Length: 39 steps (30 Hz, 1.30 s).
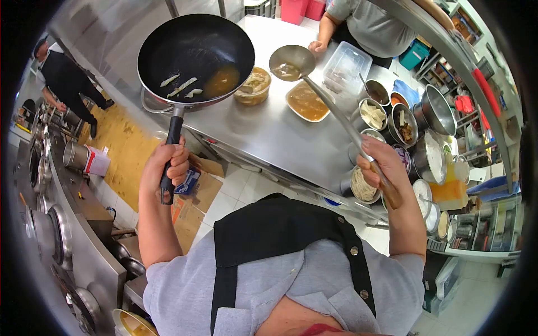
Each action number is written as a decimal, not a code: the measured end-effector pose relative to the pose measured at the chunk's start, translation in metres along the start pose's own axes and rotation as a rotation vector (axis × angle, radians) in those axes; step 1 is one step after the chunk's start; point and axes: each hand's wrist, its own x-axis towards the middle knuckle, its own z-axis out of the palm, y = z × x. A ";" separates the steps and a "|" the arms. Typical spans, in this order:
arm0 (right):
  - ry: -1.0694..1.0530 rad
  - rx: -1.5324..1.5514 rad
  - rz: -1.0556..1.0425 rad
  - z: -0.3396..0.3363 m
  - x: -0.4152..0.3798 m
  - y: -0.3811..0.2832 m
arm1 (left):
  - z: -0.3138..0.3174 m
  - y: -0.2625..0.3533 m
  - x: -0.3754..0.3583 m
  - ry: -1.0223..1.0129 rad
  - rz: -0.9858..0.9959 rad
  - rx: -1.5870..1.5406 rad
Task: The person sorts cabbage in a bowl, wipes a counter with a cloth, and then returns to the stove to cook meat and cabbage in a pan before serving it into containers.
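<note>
My left hand (171,161) is wrapped round the black handle of a wok (190,47), held tilted over the left part of the steel table. A few pale strips and a small pool of brown sauce lie inside it. In my right hand (386,165) is the wooden end of a long ladle (335,109). Its bowl, with some food and liquid in it, hangs above the table near a square white container (309,102) of brown sauce. A round plastic tub (253,87) of food in liquid stands between the wok and the ladle.
Across the table stands a person in grey (376,28), one hand near the ladle's bowl. A clear plastic box (347,61) sits beside it. Several metal bowls of ingredients (372,114) crowd the right side. Another person (67,84) is at far left, near a steel counter (95,246).
</note>
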 end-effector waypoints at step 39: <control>0.095 -1.618 -0.944 0.065 0.114 0.020 | -0.021 0.016 0.067 0.063 0.055 0.628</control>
